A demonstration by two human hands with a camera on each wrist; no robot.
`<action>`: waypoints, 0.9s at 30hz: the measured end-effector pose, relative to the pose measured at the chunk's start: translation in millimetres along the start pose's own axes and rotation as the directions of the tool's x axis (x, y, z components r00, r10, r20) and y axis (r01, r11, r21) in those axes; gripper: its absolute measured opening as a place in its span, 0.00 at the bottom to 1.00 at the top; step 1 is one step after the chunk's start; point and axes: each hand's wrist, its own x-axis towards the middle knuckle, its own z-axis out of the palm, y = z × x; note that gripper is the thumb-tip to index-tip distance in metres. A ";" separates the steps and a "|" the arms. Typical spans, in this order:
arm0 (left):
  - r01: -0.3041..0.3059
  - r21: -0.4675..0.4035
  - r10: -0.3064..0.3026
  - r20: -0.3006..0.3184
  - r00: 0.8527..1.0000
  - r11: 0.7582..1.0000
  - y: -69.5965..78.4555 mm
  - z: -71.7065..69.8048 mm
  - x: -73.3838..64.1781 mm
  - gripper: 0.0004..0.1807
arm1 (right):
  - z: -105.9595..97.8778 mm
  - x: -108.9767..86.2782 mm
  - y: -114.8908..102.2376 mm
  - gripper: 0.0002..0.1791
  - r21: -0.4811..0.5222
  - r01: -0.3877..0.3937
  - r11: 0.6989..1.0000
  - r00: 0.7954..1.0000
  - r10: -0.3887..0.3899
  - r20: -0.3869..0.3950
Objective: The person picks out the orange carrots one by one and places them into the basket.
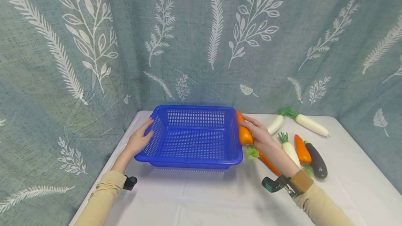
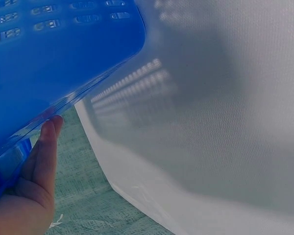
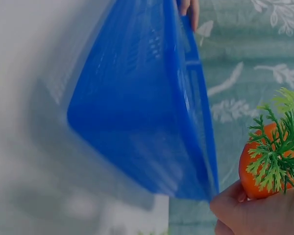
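A blue plastic basket (image 1: 194, 144) with slotted walls is raised over the table, its shadow showing below. My left hand (image 1: 141, 138) grips its left rim; in the left wrist view the fingers (image 2: 46, 147) lie along the outside of the rim. At the basket's right rim, my right hand (image 1: 257, 132) holds a plump orange carrot (image 1: 245, 135). The right wrist view shows green leaves on this carrot (image 3: 257, 169), with the hand touching the corner of the rim. No vegetables show inside the basket.
Right of the basket, on the white-covered table (image 1: 194, 198), lie white radishes (image 1: 311, 125), another carrot (image 1: 302, 151) and an eggplant (image 1: 316, 161). One more carrot (image 1: 268, 163) is partly hidden under my right forearm. A patterned green-grey curtain (image 1: 194, 44) hangs behind.
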 end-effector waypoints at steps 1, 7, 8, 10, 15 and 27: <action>0.000 -0.001 0.000 -0.001 1.000 1.000 -0.2 0.1 -0.1 0.28 | 3.4 0.3 0.9 0.30 0.004 0.005 1.000 1.000 -0.005 0.006; -0.001 -0.002 0.001 -0.003 1.000 1.000 -0.7 0.7 0.1 0.28 | 21.9 3.2 5.5 0.29 0.031 0.026 0.999 1.000 -0.026 -0.001; -0.002 -0.001 0.002 -0.003 1.000 1.000 -0.5 0.7 0.3 0.28 | 24.9 3.6 6.2 0.29 0.037 0.026 0.999 1.000 -0.025 -0.006; -0.004 0.000 0.004 -0.005 1.000 1.000 -0.5 0.6 0.7 0.28 | 30.4 4.4 7.7 0.29 0.042 0.013 0.999 1.000 -0.013 -0.007; -0.008 0.005 0.008 -0.008 1.000 1.000 -0.9 -0.4 1.2 0.28 | 46.1 5.8 11.9 0.28 0.051 -0.017 0.999 1.000 0.017 -0.004; -0.009 0.006 0.009 -0.014 1.000 1.000 -1.3 0.9 0.9 0.28 | 79.0 17.7 32.6 0.26 0.108 -0.021 0.994 1.000 0.023 -0.020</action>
